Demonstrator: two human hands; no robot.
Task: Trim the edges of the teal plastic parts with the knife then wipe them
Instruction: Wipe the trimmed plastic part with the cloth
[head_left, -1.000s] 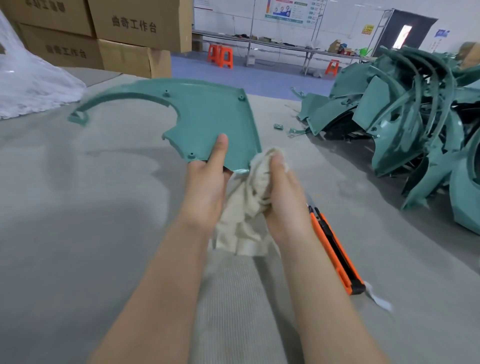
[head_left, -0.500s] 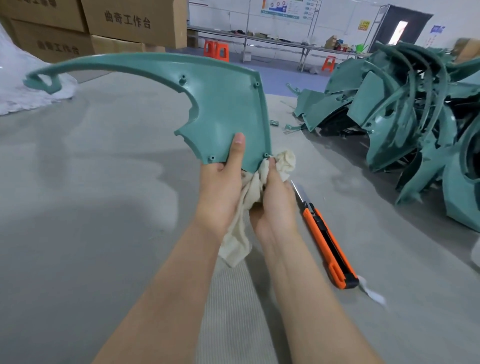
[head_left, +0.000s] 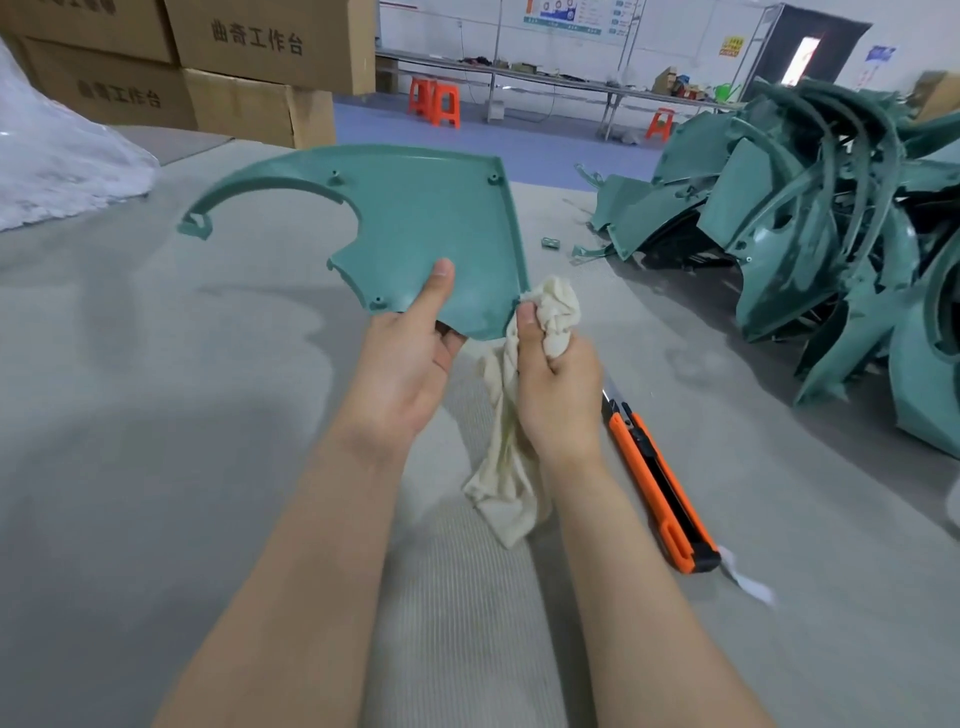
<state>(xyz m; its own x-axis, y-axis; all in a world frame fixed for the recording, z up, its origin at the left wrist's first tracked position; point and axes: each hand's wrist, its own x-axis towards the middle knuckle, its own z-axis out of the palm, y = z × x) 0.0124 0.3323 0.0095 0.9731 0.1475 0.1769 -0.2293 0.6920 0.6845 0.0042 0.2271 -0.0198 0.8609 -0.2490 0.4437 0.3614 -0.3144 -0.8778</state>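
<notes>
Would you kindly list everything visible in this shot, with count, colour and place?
teal plastic part: one, teal, held up at centre.
cloth: one, cream, bunched at the part's lower right corner.
knife: one, orange and black, lying right of the right forearm.
pile of teal parts: many, teal, right side.
cardboard boxes: several, brown, top left.
plastic sheet: one, white, far left.
stools: three, orange, background floor.
work surface: one, grey, beneath the knife.
left hand: one, grips the part's lower edge.
right hand: one, grips the cloth.
</notes>
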